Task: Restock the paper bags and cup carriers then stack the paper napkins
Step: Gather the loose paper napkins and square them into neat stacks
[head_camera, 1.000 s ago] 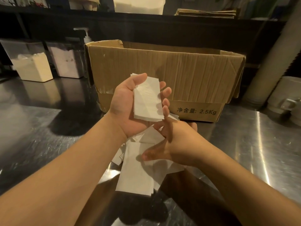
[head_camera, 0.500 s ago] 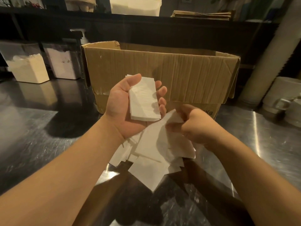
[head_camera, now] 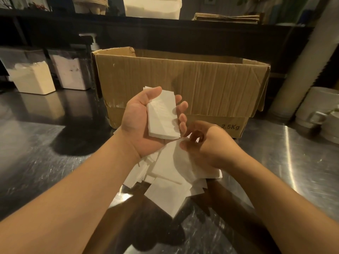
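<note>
My left hand [head_camera: 141, 123], palm up, holds a neat stack of white paper napkins [head_camera: 162, 116], thumb on one long edge and fingers curled round the other. Just right of it, my right hand [head_camera: 211, 145] pinches a single napkin [head_camera: 176, 162] by its top edge, close under the stack. Below both hands a loose pile of napkins [head_camera: 165, 189] lies scattered on the steel counter [head_camera: 55, 153]. A brown cardboard box [head_camera: 183, 83], open at the top, stands right behind my hands.
Two clear containers of napkins [head_camera: 33, 79] stand at the back left beside a pump bottle [head_camera: 94, 43]. White cups [head_camera: 319, 110] sit at the right by a pale pillar [head_camera: 302, 57]. Flat brown paper bags [head_camera: 227, 18] lie on the dark shelf behind.
My right hand picked a napkin off the pile, lifted it toward the stack, then shifted its pinch to the napkin's top edge. The left hand stayed put with the stack.
</note>
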The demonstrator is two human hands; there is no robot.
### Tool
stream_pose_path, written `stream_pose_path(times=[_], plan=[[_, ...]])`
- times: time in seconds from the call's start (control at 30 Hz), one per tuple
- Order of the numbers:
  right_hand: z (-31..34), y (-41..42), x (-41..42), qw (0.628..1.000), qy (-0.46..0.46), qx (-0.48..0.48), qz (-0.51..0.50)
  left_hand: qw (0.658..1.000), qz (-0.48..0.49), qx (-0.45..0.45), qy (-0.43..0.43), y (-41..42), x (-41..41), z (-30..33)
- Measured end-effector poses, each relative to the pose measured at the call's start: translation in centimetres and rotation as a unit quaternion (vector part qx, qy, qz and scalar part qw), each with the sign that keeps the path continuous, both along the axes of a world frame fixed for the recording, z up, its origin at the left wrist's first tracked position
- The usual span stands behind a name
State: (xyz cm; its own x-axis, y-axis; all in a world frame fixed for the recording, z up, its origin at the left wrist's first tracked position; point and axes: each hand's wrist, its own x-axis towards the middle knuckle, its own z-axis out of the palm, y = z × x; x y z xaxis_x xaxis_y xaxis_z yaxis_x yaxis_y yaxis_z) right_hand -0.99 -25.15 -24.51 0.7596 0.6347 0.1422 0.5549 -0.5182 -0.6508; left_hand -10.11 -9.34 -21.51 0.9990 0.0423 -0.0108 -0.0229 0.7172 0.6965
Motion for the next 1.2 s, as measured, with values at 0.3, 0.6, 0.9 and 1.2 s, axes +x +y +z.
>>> stream_pose_path(times=[0.3, 0.6, 0.9, 1.2], plan=[[0.2, 0.0, -0.6, 0.998, 0.018, -0.054, 0.028, 1.0, -0.003, 0.016, 0.007, 0.0, 0.0, 0.0], [2.3, -1.5, 0.7, 0.997, 0.049, -0.046, 0.037, 0.999, 0.03, 0.014, 0.022, -0.1, 0.1, -0.1], [3.9, -3.7, 0.7, 0.956, 0.175, 0.09, 0.218, 0.994, 0.05, 0.094, 0.029, -0.4, -0.1, 0.5], [2.7, -2.0, 0.1, 0.958, 0.138, 0.241, 0.078, 0.975, -0.056, 0.193, 0.096, -1.6, 0.0, -0.2]])
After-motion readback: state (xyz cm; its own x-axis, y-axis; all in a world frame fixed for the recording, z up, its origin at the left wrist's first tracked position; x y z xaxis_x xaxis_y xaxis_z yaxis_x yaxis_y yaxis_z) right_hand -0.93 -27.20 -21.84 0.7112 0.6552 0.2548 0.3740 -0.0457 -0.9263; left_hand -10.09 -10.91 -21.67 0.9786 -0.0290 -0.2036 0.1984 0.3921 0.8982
